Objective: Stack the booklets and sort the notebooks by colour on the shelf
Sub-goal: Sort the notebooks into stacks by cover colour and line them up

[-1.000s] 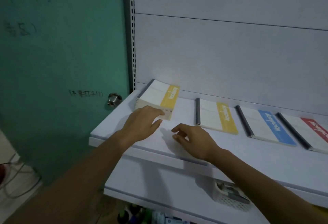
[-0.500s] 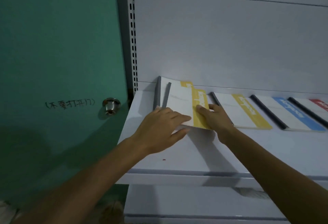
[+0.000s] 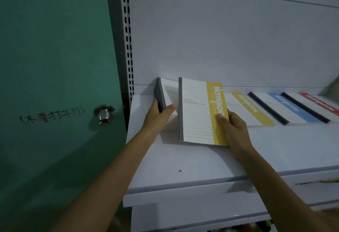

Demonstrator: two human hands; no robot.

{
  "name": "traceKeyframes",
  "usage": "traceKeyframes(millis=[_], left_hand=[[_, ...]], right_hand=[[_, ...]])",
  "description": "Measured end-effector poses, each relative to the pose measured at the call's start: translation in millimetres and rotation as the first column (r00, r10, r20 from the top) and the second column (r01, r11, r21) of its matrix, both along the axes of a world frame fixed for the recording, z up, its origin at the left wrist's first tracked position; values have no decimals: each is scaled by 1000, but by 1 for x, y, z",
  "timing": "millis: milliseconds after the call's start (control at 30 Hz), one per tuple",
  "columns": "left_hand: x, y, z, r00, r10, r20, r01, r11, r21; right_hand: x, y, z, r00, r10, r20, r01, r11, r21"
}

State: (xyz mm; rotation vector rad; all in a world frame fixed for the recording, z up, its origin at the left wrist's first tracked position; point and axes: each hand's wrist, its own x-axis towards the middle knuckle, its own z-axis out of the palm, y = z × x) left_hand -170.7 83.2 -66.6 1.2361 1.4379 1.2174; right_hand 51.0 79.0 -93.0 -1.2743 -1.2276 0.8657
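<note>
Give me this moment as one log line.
left hand grips stack | right hand holds yellow notebook, tilted up | flat on shelf: second yellow notebook, blue notebook, red notebook

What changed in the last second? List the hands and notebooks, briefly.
The right hand, empty before, now holds the top yellow-striped notebook, pulled off the stack and raised to the right. The left hand moved from the stack's front edge to grip its grey spine side. The other yellow notebook, the blue notebook and the red notebook lie unmoved on the shelf.
</note>
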Motion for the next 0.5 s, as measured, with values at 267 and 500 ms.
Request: traceKeyframes(millis=[267,500], left_hand=[[15,-6,-18,974,139,-179,-106,978,179],[18,-24,-10,920,316,-233,-169,855,491]], right_hand=[[3,4,0,995,-55,-79,53,998,-17],[5,8,-4,988,-114,-108,110,993,-42]])
